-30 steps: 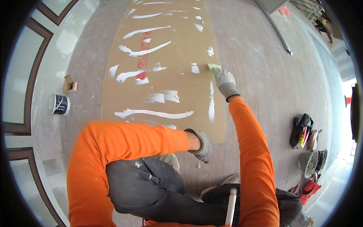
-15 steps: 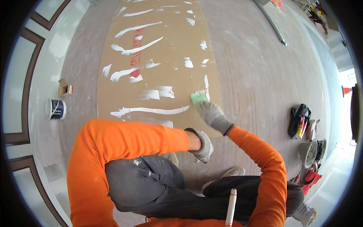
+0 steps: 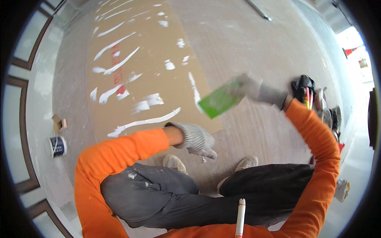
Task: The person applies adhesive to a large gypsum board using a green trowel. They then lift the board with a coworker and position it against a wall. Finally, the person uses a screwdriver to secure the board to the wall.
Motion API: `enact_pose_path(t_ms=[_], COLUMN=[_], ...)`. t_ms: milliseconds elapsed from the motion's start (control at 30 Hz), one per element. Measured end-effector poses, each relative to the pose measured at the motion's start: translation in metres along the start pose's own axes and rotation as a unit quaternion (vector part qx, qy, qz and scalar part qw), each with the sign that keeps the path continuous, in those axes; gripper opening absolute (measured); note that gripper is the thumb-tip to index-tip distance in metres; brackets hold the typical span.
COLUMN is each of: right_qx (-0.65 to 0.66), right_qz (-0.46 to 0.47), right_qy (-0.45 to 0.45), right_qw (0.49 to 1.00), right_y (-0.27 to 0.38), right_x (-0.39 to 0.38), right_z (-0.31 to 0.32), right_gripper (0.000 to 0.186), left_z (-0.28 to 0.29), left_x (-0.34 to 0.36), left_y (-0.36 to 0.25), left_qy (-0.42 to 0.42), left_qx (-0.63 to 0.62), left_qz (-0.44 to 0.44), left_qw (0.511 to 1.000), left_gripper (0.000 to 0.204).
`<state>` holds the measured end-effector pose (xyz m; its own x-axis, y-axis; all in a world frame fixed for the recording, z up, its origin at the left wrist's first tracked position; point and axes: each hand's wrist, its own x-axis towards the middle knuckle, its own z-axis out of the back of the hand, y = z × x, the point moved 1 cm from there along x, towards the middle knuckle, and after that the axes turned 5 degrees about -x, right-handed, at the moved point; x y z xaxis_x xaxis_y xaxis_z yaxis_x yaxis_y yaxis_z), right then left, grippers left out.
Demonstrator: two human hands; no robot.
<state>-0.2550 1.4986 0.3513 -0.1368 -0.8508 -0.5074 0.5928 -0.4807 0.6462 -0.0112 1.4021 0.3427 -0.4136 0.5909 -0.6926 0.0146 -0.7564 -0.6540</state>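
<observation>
My right hand, in a grey knit glove blurred by motion, grips a green flat putty spreader. The spreader is raised over the right edge of the brown board, which lies on the floor with white putty streaks across it. My left hand, in a striped grey glove, hovers by the board's near edge with its fingers curled. A small whitish bit shows beneath those fingers; what they hold, if anything, is hidden. A cigarette juts up at the bottom of the view.
On the left stand a white-and-dark bucket and a small open carton, near framed panels. A black bag and a grey bucket sit at right. A metal bar lies farther off. My shoes are close to the board.
My right hand has lifted the spreader off the board and swung right and outward. My left hand has shifted left and slightly up. The whole view has turned, moving the board leftward.
</observation>
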Motion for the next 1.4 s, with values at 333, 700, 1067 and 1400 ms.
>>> enact_pose_path(t_ms=[333,700,1067,1400], right_qx=[0.439,0.636,0.539,0.635], right_qz=[0.01,0.015,-0.062,-0.209], right_qy=[-0.34,-0.479,-0.72,-0.177], right_qw=[0.832,0.605,0.434,0.723], right_y=[-0.07,-0.183,-0.475,-0.325], right_x=[-0.196,-0.228,-0.436,-0.237], right_z=[0.051,-0.102,-0.302,-0.164], right_gripper=[0.029,0.04,0.035,0.046], left_z=[0.113,0.133,0.068,-0.351], left_x=[0.0,0.134,-0.019,-0.047], left_y=[-0.051,-0.098,0.056,0.272], left_qy=[-0.506,-0.269,-0.27,-0.68], left_qx=[-0.27,-0.394,-0.219,-0.67], left_qz=[-0.08,-0.063,0.166,0.124], left_qw=[0.815,0.877,0.923,0.271], left_gripper=[0.05,0.027,0.033,0.03])
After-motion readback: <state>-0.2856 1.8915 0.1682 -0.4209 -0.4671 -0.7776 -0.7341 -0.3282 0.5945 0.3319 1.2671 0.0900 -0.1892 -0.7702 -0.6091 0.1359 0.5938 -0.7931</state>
